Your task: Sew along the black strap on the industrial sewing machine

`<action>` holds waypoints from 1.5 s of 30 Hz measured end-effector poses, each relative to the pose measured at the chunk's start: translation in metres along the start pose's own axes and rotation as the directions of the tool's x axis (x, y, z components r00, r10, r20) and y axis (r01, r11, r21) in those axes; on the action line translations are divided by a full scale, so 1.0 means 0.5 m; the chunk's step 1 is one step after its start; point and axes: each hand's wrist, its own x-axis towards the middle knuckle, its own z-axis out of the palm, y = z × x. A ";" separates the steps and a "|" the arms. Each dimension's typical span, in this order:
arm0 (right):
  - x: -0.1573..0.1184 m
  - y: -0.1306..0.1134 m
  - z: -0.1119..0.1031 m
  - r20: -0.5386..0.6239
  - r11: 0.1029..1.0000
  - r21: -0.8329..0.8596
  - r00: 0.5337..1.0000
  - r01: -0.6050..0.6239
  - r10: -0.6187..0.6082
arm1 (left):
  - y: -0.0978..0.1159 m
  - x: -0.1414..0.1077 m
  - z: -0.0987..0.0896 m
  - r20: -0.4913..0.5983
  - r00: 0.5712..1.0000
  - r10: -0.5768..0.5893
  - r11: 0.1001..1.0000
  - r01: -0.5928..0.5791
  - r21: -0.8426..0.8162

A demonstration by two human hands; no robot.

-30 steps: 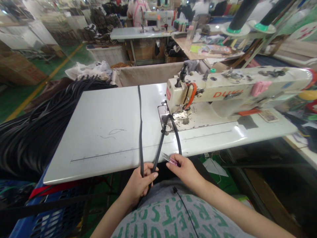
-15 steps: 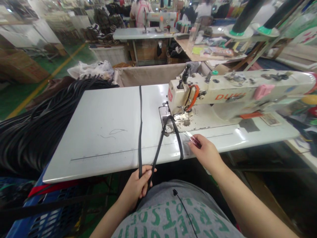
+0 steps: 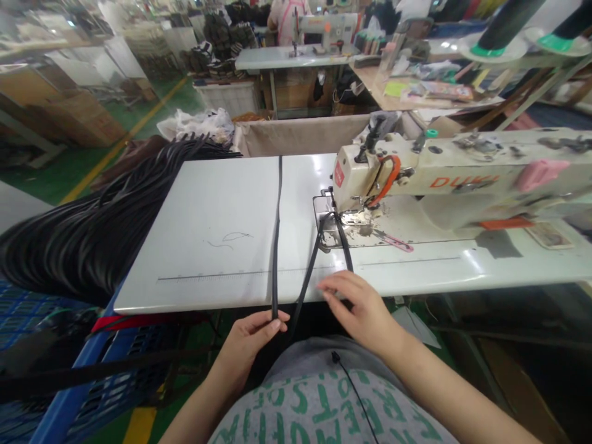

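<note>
My left hand (image 3: 256, 336) pinches a narrow black strap (image 3: 275, 259) between thumb and fingers at the table's front edge. That strap runs back across the white table. Another stretch of black strap (image 3: 311, 265) bends under the needle area of the sewing machine (image 3: 365, 176) and comes back toward me. My right hand (image 3: 363, 308) is open, its fingers curved and apart, close to the near end of the strap's right-hand leg. On the machine bed lies a slim pink-handled tool (image 3: 400, 242) with a thin pointed tip; its exact kind is unclear.
A thick bundle of black straps (image 3: 83, 228) hangs at the table's left, above a blue plastic crate (image 3: 92, 376). Loose threads (image 3: 235, 237) lie on the tabletop (image 3: 208, 197). Behind stand a fabric-lined bin (image 3: 296, 139) and another sewing machine (image 3: 328, 31) with a person near it.
My right hand has put the pink-handled tool down on the machine bed and moved left toward the strap. My left hand has let the middle strap slip from its fingers. The view has shifted.
</note>
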 end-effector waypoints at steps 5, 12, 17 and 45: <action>-0.006 -0.034 0.054 0.290 0.992 0.122 0.954 0.042 -0.076 | 0.018 0.006 0.011 0.089 0.994 0.058 0.998 -0.058 -0.002; -0.039 -0.010 0.106 0.462 0.848 0.403 0.876 -0.344 0.137 | 0.037 0.028 0.042 0.115 0.984 0.134 0.972 -0.153 0.178; -0.038 -0.019 0.096 0.552 0.732 0.441 0.800 -0.520 0.236 | 0.050 0.047 0.054 0.140 0.972 0.191 0.952 -0.218 0.216; -0.096 0.060 -0.004 0.655 0.724 0.293 0.683 -0.624 0.324 | 0.181 0.212 0.023 -0.278 0.856 0.436 0.827 -0.504 -0.251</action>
